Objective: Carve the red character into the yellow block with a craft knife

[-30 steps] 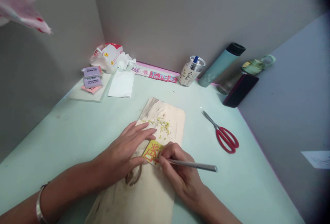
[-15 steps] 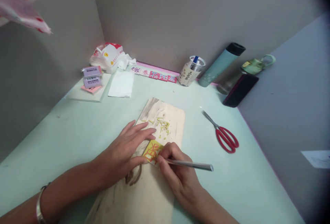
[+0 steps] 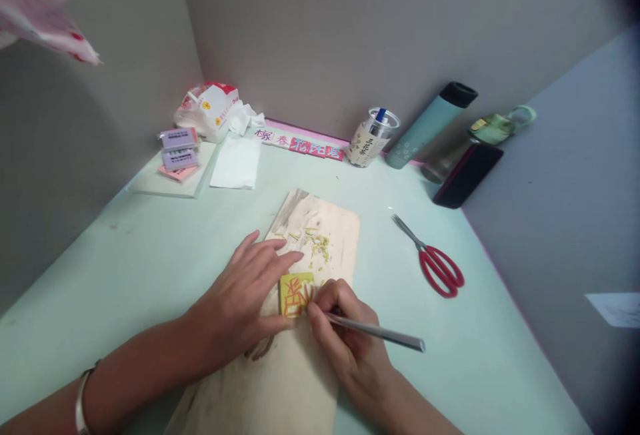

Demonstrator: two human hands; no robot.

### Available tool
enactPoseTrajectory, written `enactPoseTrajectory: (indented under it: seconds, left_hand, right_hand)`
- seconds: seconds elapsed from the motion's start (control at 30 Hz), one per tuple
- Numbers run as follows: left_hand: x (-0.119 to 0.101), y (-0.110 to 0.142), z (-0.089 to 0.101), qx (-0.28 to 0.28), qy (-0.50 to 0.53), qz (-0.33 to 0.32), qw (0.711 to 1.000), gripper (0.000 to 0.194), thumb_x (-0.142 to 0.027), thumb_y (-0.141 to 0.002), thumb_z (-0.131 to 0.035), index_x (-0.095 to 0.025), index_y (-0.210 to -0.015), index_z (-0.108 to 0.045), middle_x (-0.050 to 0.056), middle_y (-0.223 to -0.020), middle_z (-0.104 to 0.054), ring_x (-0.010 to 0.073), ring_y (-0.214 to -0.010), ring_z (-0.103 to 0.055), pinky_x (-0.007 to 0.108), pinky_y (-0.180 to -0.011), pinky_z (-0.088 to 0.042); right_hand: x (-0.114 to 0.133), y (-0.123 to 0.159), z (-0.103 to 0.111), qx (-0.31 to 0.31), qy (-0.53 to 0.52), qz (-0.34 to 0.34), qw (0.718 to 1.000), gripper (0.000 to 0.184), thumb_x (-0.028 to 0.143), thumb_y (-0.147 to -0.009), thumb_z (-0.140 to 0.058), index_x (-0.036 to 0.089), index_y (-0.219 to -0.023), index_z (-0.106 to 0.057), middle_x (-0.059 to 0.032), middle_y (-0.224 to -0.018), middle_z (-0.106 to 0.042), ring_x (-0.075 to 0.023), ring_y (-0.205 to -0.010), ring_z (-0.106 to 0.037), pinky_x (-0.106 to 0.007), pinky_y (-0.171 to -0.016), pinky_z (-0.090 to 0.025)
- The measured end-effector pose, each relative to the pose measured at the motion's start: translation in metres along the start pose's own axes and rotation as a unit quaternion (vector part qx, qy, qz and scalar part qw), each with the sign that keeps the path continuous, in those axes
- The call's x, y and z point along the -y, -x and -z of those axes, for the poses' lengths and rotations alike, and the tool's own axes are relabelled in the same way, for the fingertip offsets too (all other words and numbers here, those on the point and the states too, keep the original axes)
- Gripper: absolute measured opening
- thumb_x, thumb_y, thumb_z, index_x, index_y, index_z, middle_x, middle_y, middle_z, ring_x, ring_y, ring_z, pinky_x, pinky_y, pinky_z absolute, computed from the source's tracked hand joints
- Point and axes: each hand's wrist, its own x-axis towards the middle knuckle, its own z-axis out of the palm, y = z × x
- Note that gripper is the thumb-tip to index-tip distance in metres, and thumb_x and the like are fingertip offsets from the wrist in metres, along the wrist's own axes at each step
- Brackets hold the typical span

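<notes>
Head view: yellow square block (image 3: 297, 295), marked in orange-red.

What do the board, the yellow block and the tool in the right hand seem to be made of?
Board: wood, seemingly unvarnished, pale and dull with grain streaks. Yellow block: perhaps rubber, matt; small yellow scraps nearby suggest something soft, but plastic is possible. Tool: probably metal, its handle smooth, grey and shiny.

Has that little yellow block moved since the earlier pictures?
Yes: judged against the wooden board, which looks unmoved, the yellow block has turned counterclockwise as seen here.
</notes>
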Motion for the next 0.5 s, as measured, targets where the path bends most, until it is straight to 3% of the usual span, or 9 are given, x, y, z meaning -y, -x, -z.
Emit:
enactPoseTrajectory:
  seconds: [0.2, 0.5]
  left_hand:
    - [0.002, 0.000, -0.002, -0.007, -0.028, -0.029, 0.999, 0.100, -0.036, -0.060, -0.099, -0.018, -0.142, -0.044, 0.007, -0.111, -0.057, 0.0313, -0.117, -0.052, 0.062, -0.119, -0.019]
    - [0.009, 0.001, 0.003, 0.014, 0.016, -0.041, 0.999, 0.080, -0.032, -0.071, -0.093, -0.022, -0.138, -0.051, 0.003, -0.105, -0.057, 0.0307, -0.121, -0.049, 0.060, -0.120, -0.016]
  right_hand:
    - [-0.001, 0.000, -0.001, -0.020, 0.009, 0.001, 1.000, 0.024, 0.017, -0.097, -0.052, 0.024, -0.077, -0.040, 0.0054, -0.068, -0.047, -0.0112, -0.058, -0.041, -0.024, -0.054, -0.033]
    - [-0.001, 0.000, -0.002, -0.016, 0.030, 0.005, 0.999, 0.023, 0.016, -0.095, -0.052, 0.023, -0.077, -0.040, 0.0050, -0.068, -0.047, -0.0111, -0.057, -0.041, -0.024, -0.054, -0.033]
